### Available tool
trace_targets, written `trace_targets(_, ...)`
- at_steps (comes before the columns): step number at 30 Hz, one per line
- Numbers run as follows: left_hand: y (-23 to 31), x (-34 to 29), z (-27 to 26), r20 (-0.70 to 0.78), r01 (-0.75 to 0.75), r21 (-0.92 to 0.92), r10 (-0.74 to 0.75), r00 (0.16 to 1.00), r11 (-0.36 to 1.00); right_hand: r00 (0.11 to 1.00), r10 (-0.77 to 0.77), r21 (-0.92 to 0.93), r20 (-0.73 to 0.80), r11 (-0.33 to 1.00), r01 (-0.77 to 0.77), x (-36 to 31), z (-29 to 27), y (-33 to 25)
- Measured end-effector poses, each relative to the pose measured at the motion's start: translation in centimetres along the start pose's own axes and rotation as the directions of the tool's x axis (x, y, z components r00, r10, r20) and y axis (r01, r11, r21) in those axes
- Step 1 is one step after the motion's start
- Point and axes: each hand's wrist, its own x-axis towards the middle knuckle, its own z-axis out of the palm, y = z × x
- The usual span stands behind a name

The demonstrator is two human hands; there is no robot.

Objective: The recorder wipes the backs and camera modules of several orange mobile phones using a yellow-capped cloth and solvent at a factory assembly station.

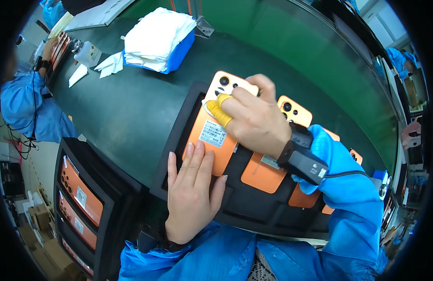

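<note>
An orange phone lies back side up at the left end of a black foam tray, a white label on its back. My left hand rests flat over its lower end, fingers stretched out. Yellow finger cots cover fingertips of my right hand, which is closed and pinches a white wipe against the phone's back, just below the camera lenses. Most of the wipe is hidden under the fingers. To the right, partly covered by my right wrist and sleeve, a second orange phone and further ones sit in the tray.
Beyond the tray stands a blue bin heaped with white wipes. Loose wipes and a white bottle are left of it. Stacked black trays with orange phones stand at lower left. A co-worker's blue sleeve shows at far left.
</note>
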Motion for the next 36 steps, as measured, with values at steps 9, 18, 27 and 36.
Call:
trace_targets(9, -0.3, 0.2, 0.1, 0.022, -0.007, 0.012, 0.007, 1.0, 1.0, 0.999, -0.009, -0.041, 0.054, 0.999, 0.012, -0.2, -0.7, -0.8)
trace_targets(18, -0.3, 0.2, 0.1, 0.021, -0.004, 0.009, 0.004, 1.0, 1.0, 0.994, 0.104, -0.211, -0.027, 0.972, -0.108, 0.6, 0.1, 2.9)
trace_targets(27, -0.3, 0.3, -0.3, 0.026, 0.006, -0.018, -0.006, 1.0, 1.0, 0.993, 0.005, -0.095, 0.116, 0.995, 0.006, 0.7, -0.7, 2.0)
trace_targets(36, -0.1, 0.3, -0.1, 0.017, 0.028, -0.052, -0.028, 0.999, 0.998, 0.996, 0.08, -0.048, -0.046, 0.995, -0.082, 1.2, 0.4, 0.7)
